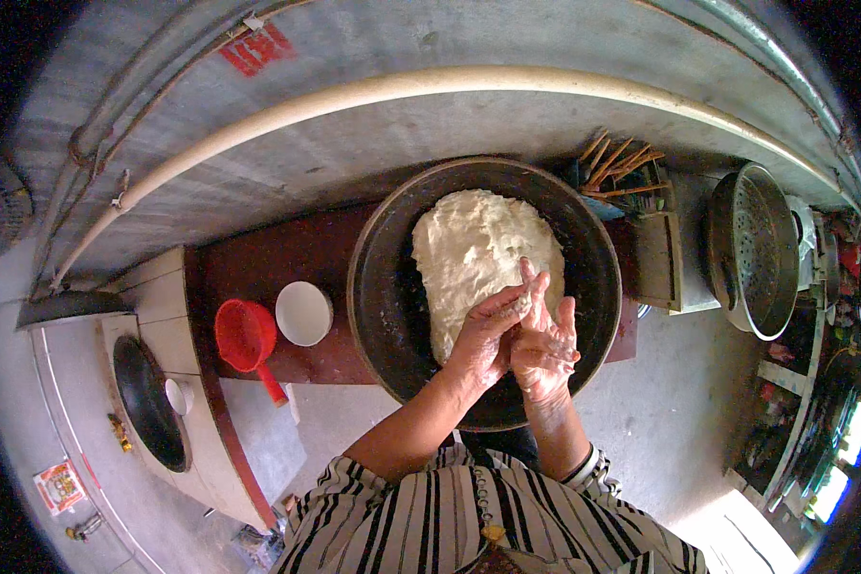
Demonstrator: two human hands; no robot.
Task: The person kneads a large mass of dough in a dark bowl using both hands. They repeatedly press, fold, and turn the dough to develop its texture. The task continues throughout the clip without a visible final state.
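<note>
A large mass of pale dough with a rough surface lies in a wide dark round basin. My left hand and my right hand meet over the lower right part of the dough. The fingers of my left hand are pinched around fingers of my right hand, which is turned partly palm up with its other fingers apart and bent. Bits of dough stick to both hands. No tool shows in either hand.
Left of the basin, a white bowl and a red plastic ladle rest on a dark red table. A wok is set in the tiled stove at far left. Chopsticks and a metal steamer pot stand at right.
</note>
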